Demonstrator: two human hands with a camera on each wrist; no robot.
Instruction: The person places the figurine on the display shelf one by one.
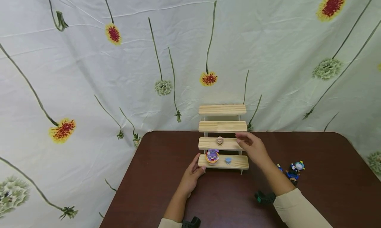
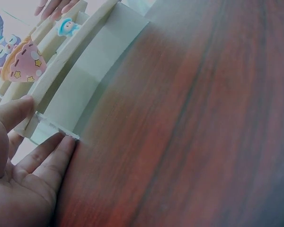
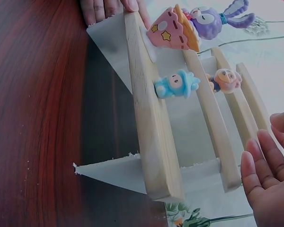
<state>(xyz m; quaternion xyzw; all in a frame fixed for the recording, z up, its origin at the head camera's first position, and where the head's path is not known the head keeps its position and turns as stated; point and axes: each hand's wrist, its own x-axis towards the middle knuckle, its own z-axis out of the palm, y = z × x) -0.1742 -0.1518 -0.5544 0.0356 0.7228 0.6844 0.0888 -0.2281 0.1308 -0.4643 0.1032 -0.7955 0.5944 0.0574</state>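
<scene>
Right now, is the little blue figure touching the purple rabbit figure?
Apart: in the head view, the lowest shelf shows bare between the blue figure and the rabbit figure.

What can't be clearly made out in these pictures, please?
- Head: blue object, partly hidden by the right forearm.
- Head: face of the small blue figurine, too small.
- Left wrist: most of the right hand, cut off by the top edge.
- Right wrist: most of the left hand, cut off likewise.
</scene>
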